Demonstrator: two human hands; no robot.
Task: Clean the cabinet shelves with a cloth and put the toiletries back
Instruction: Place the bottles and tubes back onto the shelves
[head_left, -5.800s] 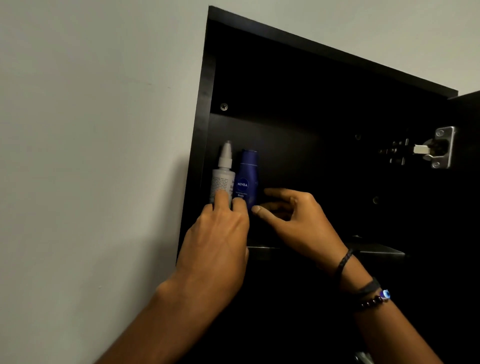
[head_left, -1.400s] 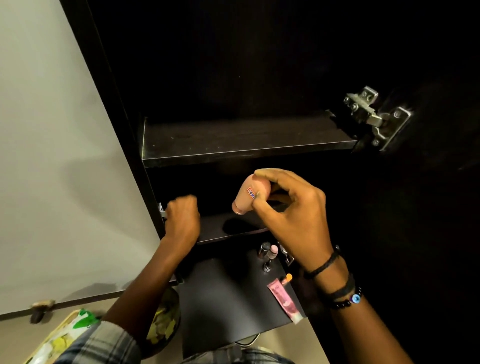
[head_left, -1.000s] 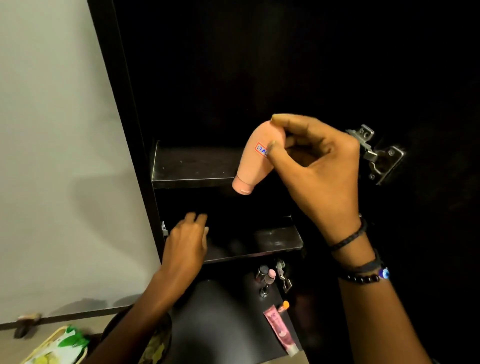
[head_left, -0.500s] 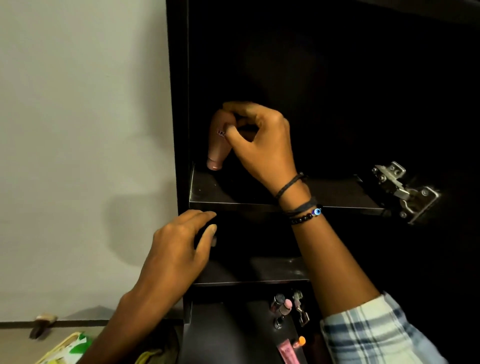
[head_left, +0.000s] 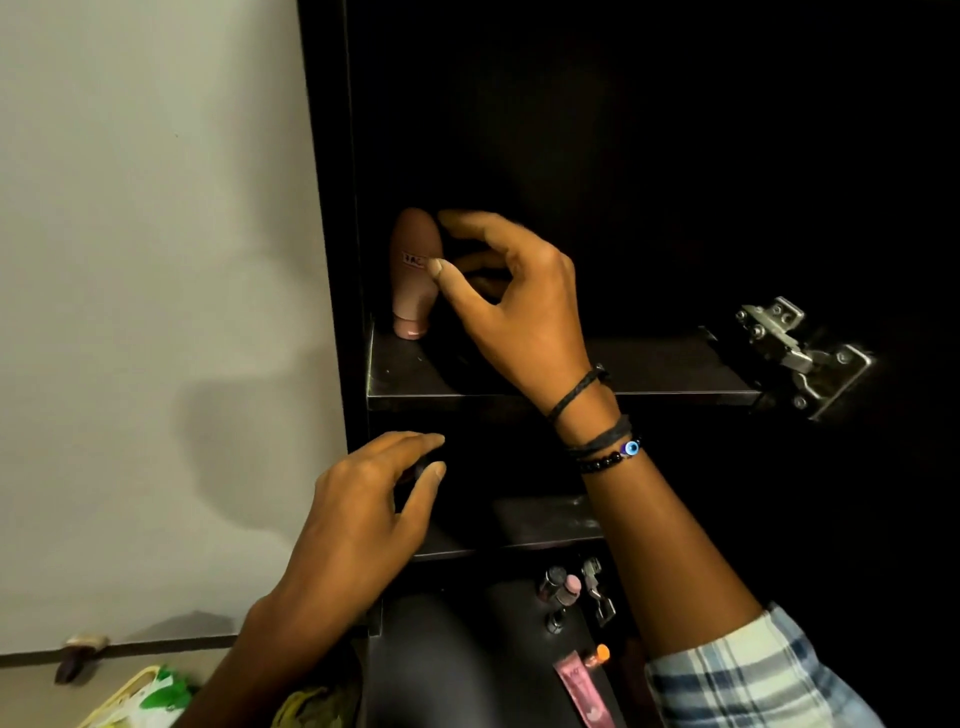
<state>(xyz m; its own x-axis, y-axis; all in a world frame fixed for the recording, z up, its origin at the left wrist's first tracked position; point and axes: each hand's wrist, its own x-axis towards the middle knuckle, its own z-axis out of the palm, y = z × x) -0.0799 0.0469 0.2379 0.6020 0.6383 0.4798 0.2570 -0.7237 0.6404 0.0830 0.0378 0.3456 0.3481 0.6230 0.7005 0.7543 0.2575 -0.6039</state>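
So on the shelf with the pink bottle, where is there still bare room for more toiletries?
The shelf is bare from the right hand across to the hinge. The left back corner is crowded: the pink bottle stands there cap-down, fingers beside it. The front strip before the bottle is bare too.

1. Pink bottle (head_left: 414, 273) stands cap-down at the shelf's (head_left: 665, 376) far left, against the cabinet wall (head_left: 332, 208).
2. Shelf lies bare rightward to the hinge (head_left: 802, 356).
3. Right hand (head_left: 511, 306) fills the space just beside the bottle.
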